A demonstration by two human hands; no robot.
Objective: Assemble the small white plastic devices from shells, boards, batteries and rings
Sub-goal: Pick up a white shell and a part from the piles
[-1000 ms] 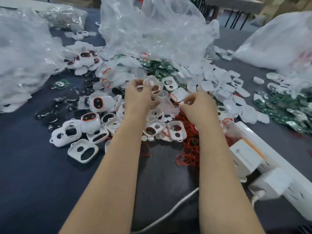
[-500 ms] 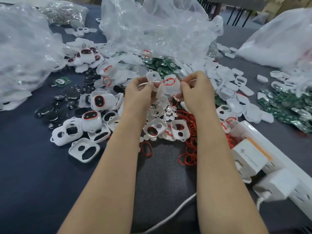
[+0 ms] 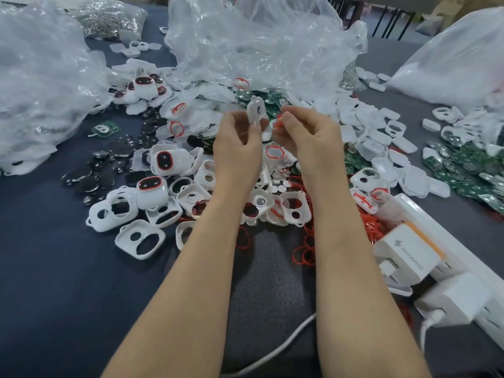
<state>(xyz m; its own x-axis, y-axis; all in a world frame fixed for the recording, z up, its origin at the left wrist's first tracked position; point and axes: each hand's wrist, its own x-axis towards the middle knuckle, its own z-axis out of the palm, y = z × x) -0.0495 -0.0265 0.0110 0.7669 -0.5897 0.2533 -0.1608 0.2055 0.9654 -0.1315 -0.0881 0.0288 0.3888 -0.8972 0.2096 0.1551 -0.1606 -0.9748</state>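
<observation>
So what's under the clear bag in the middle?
At the front edge of the bag: green boards, white shells and a red ring. Anything deeper is hidden by crumpled plastic.

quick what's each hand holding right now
left hand: holding a white shell
right hand: pinching a red ring

Shells (image 3: 141, 242) lie left of the rings (image 3: 305, 253), boards (image 3: 469, 170) far right.

Red ring (image 3: 278, 120) mostly hidden behind right-hand fingers (image 3: 294, 121)
</observation>
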